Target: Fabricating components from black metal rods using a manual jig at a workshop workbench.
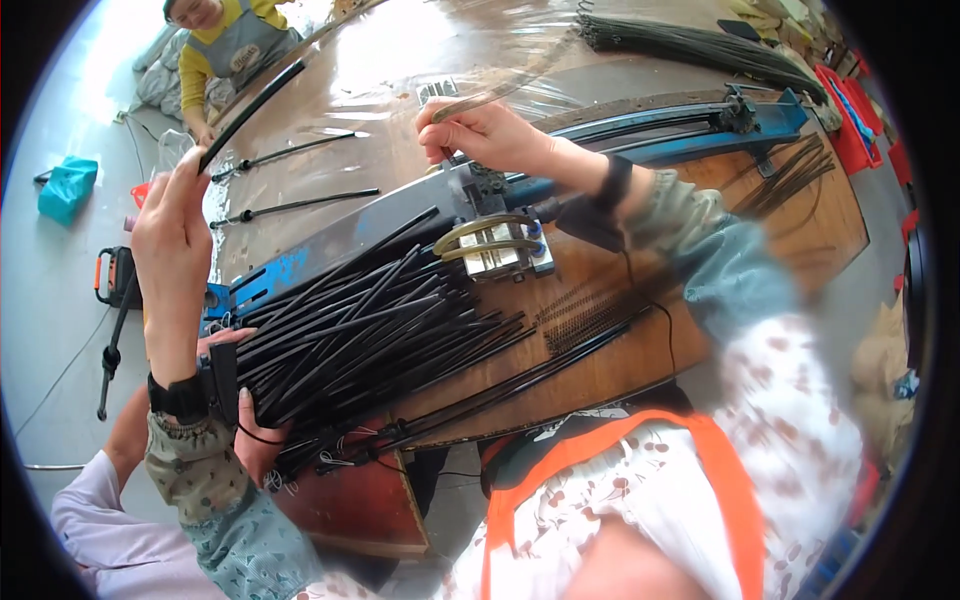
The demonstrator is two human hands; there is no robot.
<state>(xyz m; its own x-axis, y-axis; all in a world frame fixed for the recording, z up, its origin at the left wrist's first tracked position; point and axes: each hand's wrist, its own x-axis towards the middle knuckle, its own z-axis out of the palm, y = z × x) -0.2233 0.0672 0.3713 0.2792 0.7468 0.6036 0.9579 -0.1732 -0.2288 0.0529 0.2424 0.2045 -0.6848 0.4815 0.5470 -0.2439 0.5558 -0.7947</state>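
Note:
My left hand [172, 235] is raised at the left, its fingers closed on a black tube [255, 112] that slants up and to the right. Over the blue machine [490, 200], my right hand [485, 135] pinches a thin brownish strand [515, 80], which trails toward the back and blurs there; whether it is wire or spring I cannot tell. Just below that hand sits the machine's metal block with yellowish hoses [490, 235]. A large heap of black tubes [360, 330] lies between my arms on the table.
A co-worker's hand [258, 435] touches the heap's left end. Another person [235, 50] works across the table [380, 60]. Dark thin rods [690, 55] lie at the back right, beside a red crate [850, 120]. Two black tubes with knobs [310, 205] lie beyond the machine.

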